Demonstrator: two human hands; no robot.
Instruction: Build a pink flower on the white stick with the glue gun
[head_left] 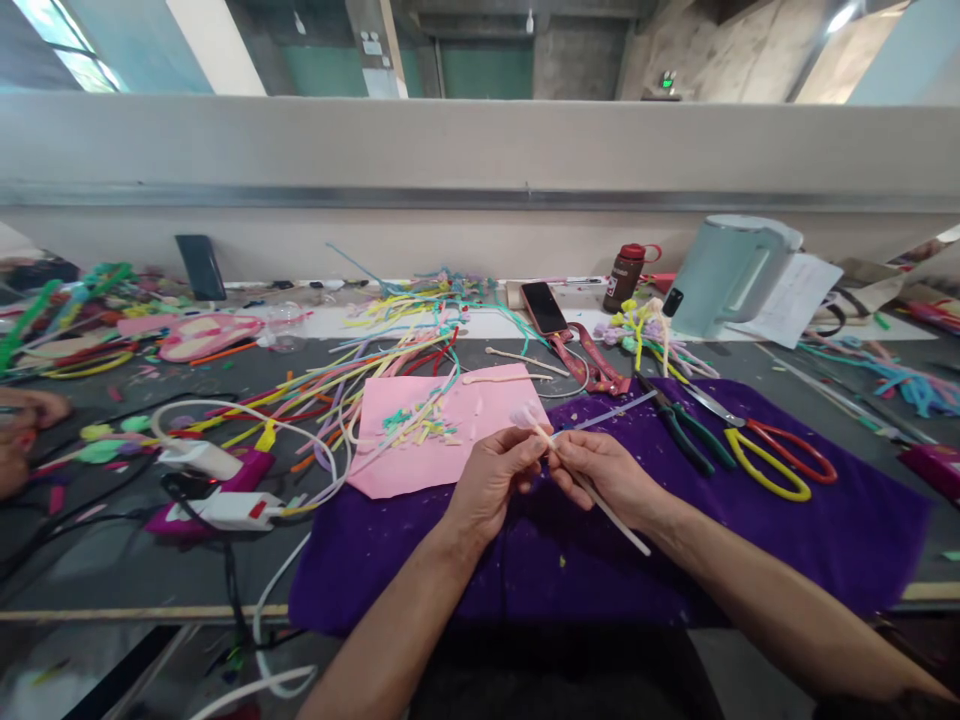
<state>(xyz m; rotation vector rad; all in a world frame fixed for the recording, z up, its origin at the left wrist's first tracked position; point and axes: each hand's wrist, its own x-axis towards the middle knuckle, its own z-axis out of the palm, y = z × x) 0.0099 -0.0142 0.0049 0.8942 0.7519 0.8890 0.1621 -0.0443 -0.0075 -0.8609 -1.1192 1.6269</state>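
Note:
Fingertips of my left hand [495,480] pinch a pipe cleaner flower at its base, its pale pink head [527,414] showing above them. My right hand [604,475] is closed beside it, the fingertips of both hands almost touching. A cream pipe cleaner stem [628,536] runs under my right hand and sticks out below it. From the pinch a lilac pipe cleaner [619,408] reaches out to the upper right. Both hands are above a purple cloth [847,520]. Close by on the left, a pink sheet [390,478] carries small coloured snippets [427,425].
Pliers [694,435] and red-and-yellow-handled scissors [780,450] lie at the right. Behind are a phone [545,308], a bottle [627,280], a pitcher [724,275] and finished-looking pipe cleaner flowers [637,328]. Left are loose pipe cleaners [360,350], plugged chargers [244,510] and another person's hand [22,435].

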